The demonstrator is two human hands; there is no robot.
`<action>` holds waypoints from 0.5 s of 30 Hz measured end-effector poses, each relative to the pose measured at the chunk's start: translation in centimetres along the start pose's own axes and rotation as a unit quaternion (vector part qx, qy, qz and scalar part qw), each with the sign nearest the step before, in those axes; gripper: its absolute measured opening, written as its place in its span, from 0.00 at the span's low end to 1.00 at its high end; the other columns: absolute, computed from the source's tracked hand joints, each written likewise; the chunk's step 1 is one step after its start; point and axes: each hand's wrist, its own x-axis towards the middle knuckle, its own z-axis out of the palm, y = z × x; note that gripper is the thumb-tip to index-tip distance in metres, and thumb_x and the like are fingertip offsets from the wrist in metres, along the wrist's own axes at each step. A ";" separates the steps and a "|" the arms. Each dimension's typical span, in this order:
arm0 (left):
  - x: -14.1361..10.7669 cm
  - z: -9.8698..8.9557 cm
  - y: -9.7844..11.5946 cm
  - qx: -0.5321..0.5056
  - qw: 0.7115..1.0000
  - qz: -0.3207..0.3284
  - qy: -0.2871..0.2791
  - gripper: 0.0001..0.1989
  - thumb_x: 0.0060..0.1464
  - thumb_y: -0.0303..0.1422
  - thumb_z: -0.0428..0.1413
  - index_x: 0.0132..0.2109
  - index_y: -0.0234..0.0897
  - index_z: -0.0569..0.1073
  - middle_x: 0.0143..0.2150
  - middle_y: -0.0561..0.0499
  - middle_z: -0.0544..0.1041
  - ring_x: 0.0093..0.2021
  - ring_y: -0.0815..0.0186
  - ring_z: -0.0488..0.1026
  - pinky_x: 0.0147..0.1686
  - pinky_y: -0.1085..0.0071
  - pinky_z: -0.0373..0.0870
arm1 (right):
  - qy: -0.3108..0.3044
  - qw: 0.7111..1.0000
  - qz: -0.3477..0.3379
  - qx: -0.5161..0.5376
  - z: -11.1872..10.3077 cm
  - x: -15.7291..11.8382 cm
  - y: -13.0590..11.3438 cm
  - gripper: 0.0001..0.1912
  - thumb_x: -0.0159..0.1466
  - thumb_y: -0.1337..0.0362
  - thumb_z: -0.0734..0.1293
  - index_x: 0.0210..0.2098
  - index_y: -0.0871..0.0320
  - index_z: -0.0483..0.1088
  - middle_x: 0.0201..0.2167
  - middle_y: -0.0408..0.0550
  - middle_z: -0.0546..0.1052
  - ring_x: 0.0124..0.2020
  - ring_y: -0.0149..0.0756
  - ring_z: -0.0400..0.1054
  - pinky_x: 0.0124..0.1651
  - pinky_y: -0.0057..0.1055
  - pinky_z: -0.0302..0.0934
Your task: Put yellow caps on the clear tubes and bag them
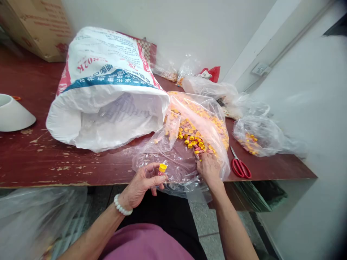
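Observation:
Upright between the thumb and fingers of my left hand [148, 179] is a small tube with a yellow cap [162, 169] and a red patterned body. My right hand [209, 167] reaches into a large clear plastic bag [184, 159] at the table's front edge. Its fingers are down among a heap of similar yellow-capped tubes [191, 139], touching them; the fingertips are hidden, so their grip does not show. To the left of the bag lies a big white woven sack [108, 57], its mouth facing me, with clear plastic tubes [124, 108] inside.
Red-handled scissors [240, 168] lie right of the clear bag. Farther right sits another plastic bag [260, 135] with yellow-capped pieces. A white cone-shaped object [15, 113] stands at the left, a cardboard box [38, 29] behind it. More bags line the wall on the red table [81, 166].

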 end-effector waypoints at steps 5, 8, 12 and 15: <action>0.2 -0.2 -0.3 0.029 1.000 0.001 0.003 0.18 0.49 0.37 0.62 0.45 0.36 0.69 0.36 0.50 0.73 0.30 0.70 0.71 0.19 0.79 0.62 | -0.015 1.000 0.001 0.002 -0.4 0.1 0.3 0.13 0.59 0.65 0.64 0.44 0.60 0.67 0.39 0.54 0.75 0.41 0.40 0.69 0.40 0.31 0.59; 0.2 -0.2 -0.5 0.035 0.999 0.003 0.006 0.17 0.49 0.38 0.61 0.45 0.36 0.70 0.35 0.51 0.72 0.29 0.70 0.71 0.19 0.80 0.61 | -0.019 1.000 -0.017 -0.002 -0.9 0.1 1.0 0.10 0.63 0.64 0.61 0.43 0.60 0.67 0.42 0.54 0.75 0.43 0.39 0.68 0.43 0.29 0.58; 0.2 0.1 -0.7 0.039 0.999 0.006 0.005 0.17 0.48 0.38 0.61 0.43 0.36 0.71 0.34 0.52 0.71 0.29 0.70 0.70 0.18 0.80 0.60 | -0.037 0.998 -0.038 -0.023 -1.0 -0.2 1.8 0.11 0.62 0.71 0.58 0.41 0.60 0.69 0.44 0.55 0.74 0.45 0.39 0.68 0.44 0.30 0.56; 0.2 0.3 -0.7 0.040 0.999 0.008 0.007 0.17 0.48 0.39 0.61 0.43 0.35 0.71 0.34 0.52 0.71 0.29 0.70 0.70 0.18 0.80 0.60 | -0.046 0.997 -0.046 -0.035 -0.9 -0.4 2.0 0.13 0.58 0.72 0.59 0.41 0.60 0.69 0.39 0.55 0.76 0.41 0.41 0.69 0.41 0.32 0.56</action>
